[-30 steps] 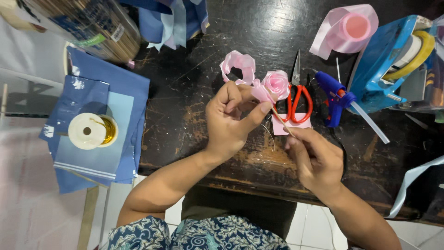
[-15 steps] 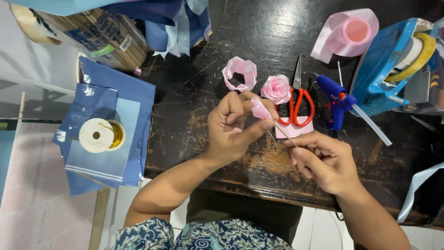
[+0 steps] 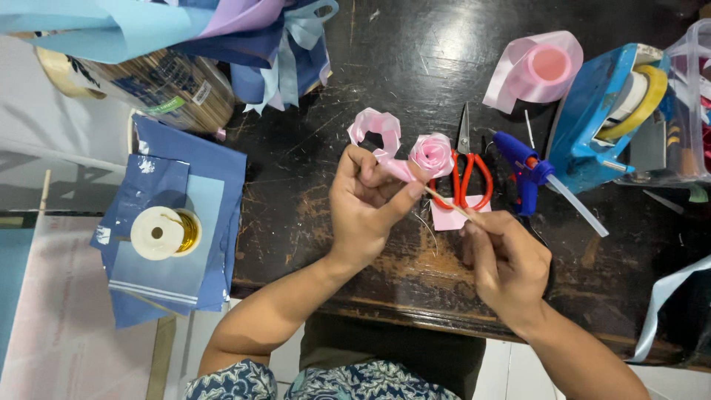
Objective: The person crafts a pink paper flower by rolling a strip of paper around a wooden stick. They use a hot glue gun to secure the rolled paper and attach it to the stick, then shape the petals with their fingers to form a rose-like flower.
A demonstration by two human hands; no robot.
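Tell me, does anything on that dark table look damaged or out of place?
The table top is scratched and worn pale near its front edge, under the hands. Otherwise nothing stands out: the left hand pinches a pink ribbon, the right hand holds a thin stick, and the red scissors lie flat beside a finished ribbon rose.

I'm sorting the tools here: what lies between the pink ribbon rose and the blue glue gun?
The red-handled scissors lie between the pink ribbon rose and the blue glue gun, as the head view shows.

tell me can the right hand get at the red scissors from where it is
Probably yes: the red scissors lie flat on the table just beyond the right hand, nothing over their handles. But that hand already pinches a thin stick.
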